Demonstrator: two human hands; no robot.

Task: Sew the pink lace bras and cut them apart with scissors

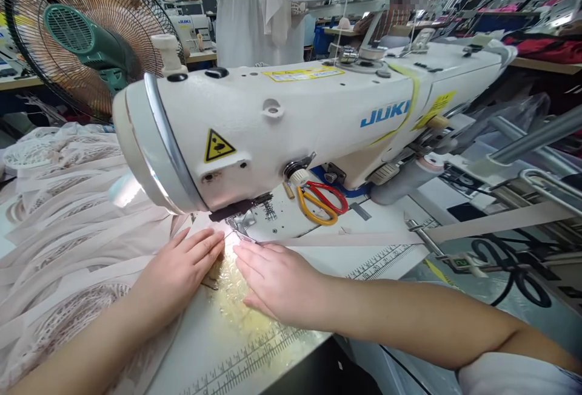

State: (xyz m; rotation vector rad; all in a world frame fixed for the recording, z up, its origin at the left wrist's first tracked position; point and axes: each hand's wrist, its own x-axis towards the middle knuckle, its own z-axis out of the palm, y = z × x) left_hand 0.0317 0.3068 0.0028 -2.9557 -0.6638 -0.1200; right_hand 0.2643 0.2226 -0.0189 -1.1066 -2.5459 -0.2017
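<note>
A white sewing machine (254, 122) spans the view. My left hand (179, 270) lies with fingers outstretched on the pale pink lace-trimmed fabric (136, 243), its fingertips just left of the presser foot (243, 222). On the other side of the foot, my right hand (277, 280) rests with its fingers extended and close together, fingertips by the metal guide in front of the needle area. A narrow pale pink strip (359, 239) runs in from the right to the foot. The needle tip is hard to make out.
Scissors with red and orange handles (318, 204) lie beneath the machine arm. A large fan (86, 37) stands behind at left. A printed ruler (245, 358) crosses the table's front. A person in a light dress (259, 13) stands beyond the machine; metal rods (536, 134) are at right.
</note>
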